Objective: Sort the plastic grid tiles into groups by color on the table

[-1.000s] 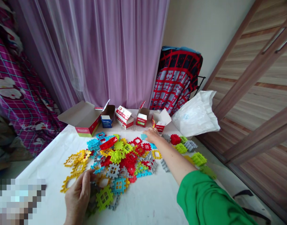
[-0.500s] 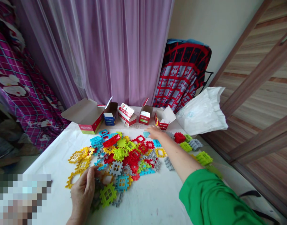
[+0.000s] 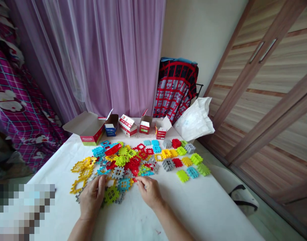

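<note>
Toothed plastic tiles in red, yellow, blue, green and grey lie in a loose pile (image 3: pixel 123 160) on the white-covered table (image 3: pixel 143 217). My left hand (image 3: pixel 93 194) rests at the pile's near left side, fingers curled together; what they hold, if anything, is hidden. My right hand (image 3: pixel 148 189) is at the near right edge of the pile, with thumb and forefinger pinched at a small red bit too small to name. A green window tile (image 3: pixel 111 195) lies between the hands. Right of the pile, small stacks of tiles stand in rows, among them a grey stack (image 3: pixel 168 164).
Along the back stand an open red-and-green box (image 3: pixel 92 138), a blue box (image 3: pixel 110 130) and several red-and-white boxes (image 3: pixel 128 125). A white bag (image 3: pixel 195 120) sits at the back right. Wooden cabinet doors (image 3: pixel 264 83) are on the right.
My right hand has come back from the blue tile near the boxes to the pile's near edge. The view has turned right, showing more stacks. My left hand stays by the pile.
</note>
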Tool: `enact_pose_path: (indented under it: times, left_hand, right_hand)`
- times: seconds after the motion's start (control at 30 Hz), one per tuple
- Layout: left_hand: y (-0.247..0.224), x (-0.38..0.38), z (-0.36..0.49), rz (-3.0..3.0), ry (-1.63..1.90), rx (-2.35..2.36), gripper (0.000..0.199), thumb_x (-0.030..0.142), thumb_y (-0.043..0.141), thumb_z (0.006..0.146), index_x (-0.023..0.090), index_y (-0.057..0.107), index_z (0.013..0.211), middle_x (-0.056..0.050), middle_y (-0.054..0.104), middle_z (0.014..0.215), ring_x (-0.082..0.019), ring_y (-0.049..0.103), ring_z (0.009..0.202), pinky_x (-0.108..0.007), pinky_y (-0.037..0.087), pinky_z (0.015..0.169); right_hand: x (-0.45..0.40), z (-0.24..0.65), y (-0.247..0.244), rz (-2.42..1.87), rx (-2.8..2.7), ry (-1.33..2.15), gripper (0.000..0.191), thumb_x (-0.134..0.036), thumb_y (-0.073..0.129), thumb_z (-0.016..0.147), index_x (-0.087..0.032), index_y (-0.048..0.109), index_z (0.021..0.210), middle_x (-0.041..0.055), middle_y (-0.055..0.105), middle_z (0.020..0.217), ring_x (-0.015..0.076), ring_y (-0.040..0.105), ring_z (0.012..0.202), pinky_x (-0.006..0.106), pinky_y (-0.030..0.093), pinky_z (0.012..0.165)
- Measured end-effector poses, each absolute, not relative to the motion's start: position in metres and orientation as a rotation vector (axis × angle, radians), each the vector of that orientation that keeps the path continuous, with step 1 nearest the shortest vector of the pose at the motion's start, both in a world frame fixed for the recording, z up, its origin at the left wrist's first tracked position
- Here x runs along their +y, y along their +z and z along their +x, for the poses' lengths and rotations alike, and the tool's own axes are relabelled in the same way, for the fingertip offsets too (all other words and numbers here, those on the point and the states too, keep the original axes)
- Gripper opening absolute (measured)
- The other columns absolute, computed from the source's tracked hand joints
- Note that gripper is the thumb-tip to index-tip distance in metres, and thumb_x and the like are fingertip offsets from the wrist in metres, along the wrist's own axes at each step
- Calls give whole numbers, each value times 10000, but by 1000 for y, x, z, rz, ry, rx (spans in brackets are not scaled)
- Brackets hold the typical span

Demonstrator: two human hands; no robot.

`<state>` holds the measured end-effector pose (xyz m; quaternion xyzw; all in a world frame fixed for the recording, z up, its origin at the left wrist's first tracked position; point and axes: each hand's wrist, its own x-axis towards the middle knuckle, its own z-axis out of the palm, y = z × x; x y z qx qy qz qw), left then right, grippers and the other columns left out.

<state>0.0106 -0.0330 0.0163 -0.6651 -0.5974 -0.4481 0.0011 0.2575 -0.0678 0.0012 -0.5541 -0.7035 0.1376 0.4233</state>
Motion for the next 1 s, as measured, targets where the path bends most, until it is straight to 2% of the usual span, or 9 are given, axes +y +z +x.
enact_pose_path:
  times: [0.23,0.5,0.63,0.73,1.0]
  left_hand:
    - [9,-54,8,-2175,-1312,-1585,303,405,458,932,219,697,914,-46,763,830,-187,693,757,-293,519,737]
    - [-6,-77,8,-2242,-1185,-1598,281,355,456,931,240,710,969,-61,767,945,-205,697,889,-345,531,842]
    - [-10,-79,13,-2279,-1093,-1652,300,363,482,906,234,707,1057,-89,746,1116,-278,646,1109,-452,487,976]
    - [-12,-77,16,-2309,-1040,-1679,345,393,497,895,217,695,1118,-111,717,1201,-323,603,1190,-508,461,1009]
    - [-15,-76,19,-2386,-982,-1688,428,454,497,903,206,643,1220,-125,721,1184,-285,615,1186,-471,466,1038]
  right_hand:
    - [-78,263,-12,-1482,-1664,368,300,-165,488,847,-233,758,959,43,781,900,172,726,810,232,534,779]
    - [-76,264,-12,-1559,-1714,357,301,-174,494,853,-249,759,975,35,784,953,178,728,874,234,520,825]
    - [-76,264,-9,-1618,-1718,345,286,-192,511,857,-272,760,973,18,786,952,169,725,864,215,512,803]
    - [-76,264,-9,-1642,-1707,326,287,-193,511,854,-272,765,959,15,787,936,166,723,840,209,508,787]
    - [-74,266,-13,-1642,-1698,322,290,-224,506,852,-273,769,962,11,788,928,162,717,808,210,501,770]
